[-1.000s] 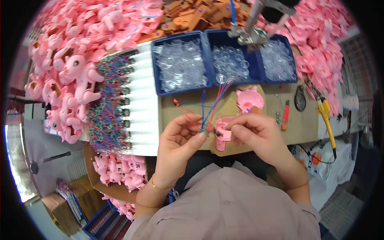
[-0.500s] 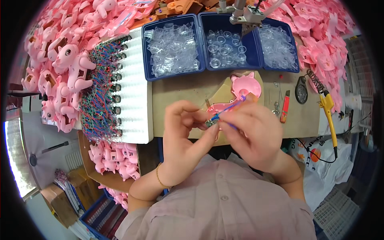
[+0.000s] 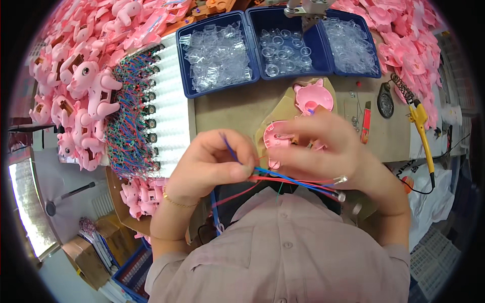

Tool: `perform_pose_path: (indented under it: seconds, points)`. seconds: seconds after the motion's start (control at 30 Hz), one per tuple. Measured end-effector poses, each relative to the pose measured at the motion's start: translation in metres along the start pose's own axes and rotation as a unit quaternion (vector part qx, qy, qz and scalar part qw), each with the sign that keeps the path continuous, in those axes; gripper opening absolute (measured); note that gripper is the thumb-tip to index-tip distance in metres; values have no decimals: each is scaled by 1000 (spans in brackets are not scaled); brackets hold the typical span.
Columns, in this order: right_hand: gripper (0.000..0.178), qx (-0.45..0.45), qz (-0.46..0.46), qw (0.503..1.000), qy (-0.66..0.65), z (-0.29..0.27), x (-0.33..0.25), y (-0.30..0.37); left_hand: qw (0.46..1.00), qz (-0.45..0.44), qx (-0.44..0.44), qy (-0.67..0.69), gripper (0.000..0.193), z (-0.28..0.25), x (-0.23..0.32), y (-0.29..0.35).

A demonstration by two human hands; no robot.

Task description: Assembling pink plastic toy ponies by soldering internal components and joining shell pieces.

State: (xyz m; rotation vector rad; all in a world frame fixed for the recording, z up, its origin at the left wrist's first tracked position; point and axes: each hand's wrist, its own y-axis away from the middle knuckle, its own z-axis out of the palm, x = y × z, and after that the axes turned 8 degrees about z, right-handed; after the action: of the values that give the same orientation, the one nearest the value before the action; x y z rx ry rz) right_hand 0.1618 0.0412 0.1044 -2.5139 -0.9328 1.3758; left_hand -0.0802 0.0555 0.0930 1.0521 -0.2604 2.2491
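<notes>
My left hand [image 3: 214,159] is closed, pinching a bundle of red and blue wires [image 3: 290,179] between thumb and fingertips. The bundle runs out to the right below my other hand, and small clear bulb-like tips [image 3: 340,196] show at its far ends. A purple wire end [image 3: 228,144] sticks up past the left fingers. My right hand [image 3: 328,146], somewhat blurred, has its fingers stretched apart with nothing seen in them. It partly covers a pink toy-half shell [image 3: 277,135] lying on the table. Behind that sits a pink round head shell [image 3: 314,97].
Blue bins [image 3: 217,93] of clear plastic parts stand at the back. Wired round parts [image 3: 134,111] lie on white foam [image 3: 174,111] to the left, beside heaped pink toy animals [image 3: 96,91]. A red cutter [image 3: 366,121] and yellow soldering iron [image 3: 419,121] lie at right.
Both hands have moved apart, the left one leftward and the right one rightward. The wires have come down toward my body and now spread out below the right hand.
</notes>
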Motion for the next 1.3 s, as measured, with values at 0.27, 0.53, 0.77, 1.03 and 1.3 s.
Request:
perform_pose_path:
  seconds: [0.27,0.53,0.77,1.03,1.3]
  points:
    - [21,43,361,888,-282,24,-5,8,989,115,70,63,16,1,-37,-6]
    - [40,102,62,992,-30,29,3,14,960,50,142,236,11,18,-38,-17]
    - [36,132,30,986,101,37,-6,6,958,102,200,179,11,37,-40,-12]
    - [12,131,219,936,-244,25,-8,14,949,72,174,252,11,31,-45,-11]
    - [13,-3,441,805,-396,-2,-19,13,1000,-6,-15,15,11,5,-29,-9]
